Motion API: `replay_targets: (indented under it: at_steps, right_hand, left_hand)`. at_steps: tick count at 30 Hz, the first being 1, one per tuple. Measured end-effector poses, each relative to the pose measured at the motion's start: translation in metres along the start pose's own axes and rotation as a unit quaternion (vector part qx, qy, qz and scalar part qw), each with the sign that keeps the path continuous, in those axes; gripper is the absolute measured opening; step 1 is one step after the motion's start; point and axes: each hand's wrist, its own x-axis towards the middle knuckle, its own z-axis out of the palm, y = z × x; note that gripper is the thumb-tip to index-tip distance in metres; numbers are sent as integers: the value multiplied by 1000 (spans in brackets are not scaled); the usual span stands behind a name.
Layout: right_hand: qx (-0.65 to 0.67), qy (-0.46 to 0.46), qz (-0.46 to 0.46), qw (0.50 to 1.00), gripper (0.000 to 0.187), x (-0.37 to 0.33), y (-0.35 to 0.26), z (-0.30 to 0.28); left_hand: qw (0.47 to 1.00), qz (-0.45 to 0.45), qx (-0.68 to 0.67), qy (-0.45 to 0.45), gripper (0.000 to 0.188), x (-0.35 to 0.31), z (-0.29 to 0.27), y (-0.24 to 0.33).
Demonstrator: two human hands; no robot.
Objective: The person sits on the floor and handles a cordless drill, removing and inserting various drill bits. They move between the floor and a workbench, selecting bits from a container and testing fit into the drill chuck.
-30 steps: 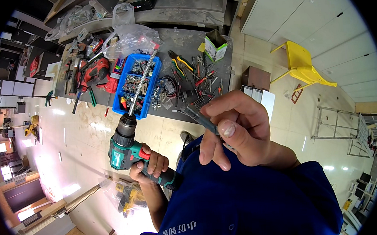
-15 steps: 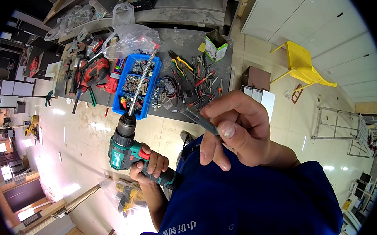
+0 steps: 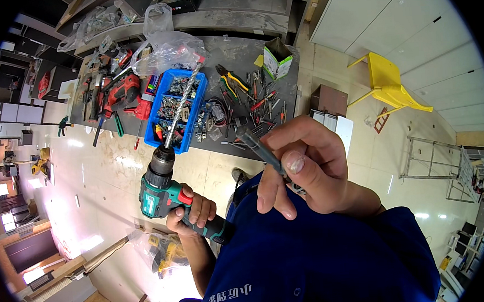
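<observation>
My left hand (image 3: 197,215) is wrapped round the grip of a green and black cordless drill (image 3: 158,197), held upright in front of my body. A long spiral drill bit (image 3: 183,103) sits in its chuck and points away from me. My right hand (image 3: 310,168) is raised to the right of the drill. Between its thumb and fingers it pinches a slim, dark grey wall plug (image 3: 261,150), tilted up to the left. A bit of shiny metal shows at the plug's lower end, under the thumb. The other fingers are loosely bent.
Beyond my hands stands a grey workbench (image 3: 226,50). On it are a blue compartment box (image 3: 150,136) of small hardware, red power tools (image 3: 123,92), pliers (image 3: 231,80), a plastic bag (image 3: 170,52) and a green carton (image 3: 277,58). A yellow chair (image 3: 384,79) stands at the right.
The wall plug has shifted and turned slightly in my right fingers, so more of its side and its metal end show. The drill and my left hand have stayed still.
</observation>
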Motion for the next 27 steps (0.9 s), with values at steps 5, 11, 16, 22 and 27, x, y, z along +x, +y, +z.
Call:
replay_targets:
  at_steps: [5,11,16,22,27]
  right_hand:
    - [-46,16,7,999,31,2,-1,2]
    - [15,27,10,999,34,2,3,1]
    - [55,45,69,995,31,3,-1,-1]
    - [51,43,69,995,27,1,1,-2]
    - [54,44,65,995,28,1,0,0]
  left_hand:
    - [1000,-1,-1,4,38,0,-1,0]
    - [1000,-2,11,4,38,1,1,2]
    - [1000,-2,9,-3,38,1,-1,0]
    - [1000,-1,7,-9,39,0,-3,1]
    - [1000,-3,4,-8,39,0,-4,0]
